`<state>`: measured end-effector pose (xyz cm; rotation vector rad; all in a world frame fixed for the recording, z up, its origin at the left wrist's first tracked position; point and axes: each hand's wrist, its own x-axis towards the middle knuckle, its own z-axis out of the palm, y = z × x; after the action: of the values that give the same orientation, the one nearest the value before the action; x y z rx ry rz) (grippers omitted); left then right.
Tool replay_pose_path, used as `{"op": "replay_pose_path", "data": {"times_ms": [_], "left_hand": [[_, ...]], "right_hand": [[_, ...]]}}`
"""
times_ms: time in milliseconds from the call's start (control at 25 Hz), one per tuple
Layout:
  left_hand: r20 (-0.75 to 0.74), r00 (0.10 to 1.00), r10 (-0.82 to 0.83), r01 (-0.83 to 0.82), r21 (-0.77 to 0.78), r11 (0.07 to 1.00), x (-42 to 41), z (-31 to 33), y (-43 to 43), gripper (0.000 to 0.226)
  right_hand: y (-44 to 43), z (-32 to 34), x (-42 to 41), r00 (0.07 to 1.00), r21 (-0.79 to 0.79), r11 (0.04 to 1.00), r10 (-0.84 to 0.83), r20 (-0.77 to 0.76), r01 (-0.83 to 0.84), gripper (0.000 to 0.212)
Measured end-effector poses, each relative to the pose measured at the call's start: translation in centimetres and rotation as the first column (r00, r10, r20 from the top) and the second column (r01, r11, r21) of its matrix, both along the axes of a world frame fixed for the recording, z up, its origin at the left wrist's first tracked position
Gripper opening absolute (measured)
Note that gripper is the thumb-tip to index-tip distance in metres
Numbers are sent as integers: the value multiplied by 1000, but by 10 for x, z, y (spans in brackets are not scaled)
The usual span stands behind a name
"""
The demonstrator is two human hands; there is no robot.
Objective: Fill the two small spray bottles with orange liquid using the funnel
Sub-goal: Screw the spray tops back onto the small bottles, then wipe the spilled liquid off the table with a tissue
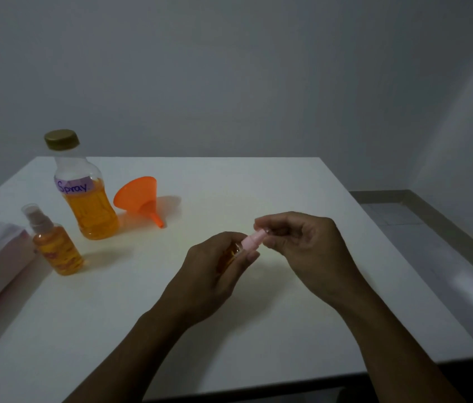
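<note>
Head view
Left hand (215,269): closed around a small bottle (230,254), frame centre, tilted right.
Right hand (302,242): fingertips pinched on the pink sprayer (254,241).
Second bottle (55,245): filled, capped, left of frame.
Funnel (139,196): on its side beside the "Spray" bottle (84,187).
Table (258,330): white.

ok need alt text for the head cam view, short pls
Two hands over a white table hold a small spray bottle of orange liquid: the left hand grips its body, the right hand pinches its pink spray top. At left stand a capped bottle labelled "Spray", a second small spray bottle and an orange funnel on its side.
</note>
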<state>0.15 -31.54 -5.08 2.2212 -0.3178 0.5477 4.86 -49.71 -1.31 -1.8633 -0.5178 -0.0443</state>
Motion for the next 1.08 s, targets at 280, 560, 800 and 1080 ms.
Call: {"op": "replay_pose_path", "data": {"times_ms": [280,560,800,1080], "left_hand": [[162,984,77,-88,62,994,-7,5,7,35],[-64,997,40,-44,-64,997,-23,15,19,34],[-99,936,338,-346,-73,935,-61,19,107,31],[-194,786,587,-601,-18,799,-104,12,183,57]], "right_hand": [[11,-1,-4,998,65,997,41,48,-44,31],[14,0,-6,995,49,995,92,-46,-89,41],[33,-12,-13,1000,-111,994,-8,-25,5,22],[75,-31,-34,979,-385,915,173,107,-120,19]]}}
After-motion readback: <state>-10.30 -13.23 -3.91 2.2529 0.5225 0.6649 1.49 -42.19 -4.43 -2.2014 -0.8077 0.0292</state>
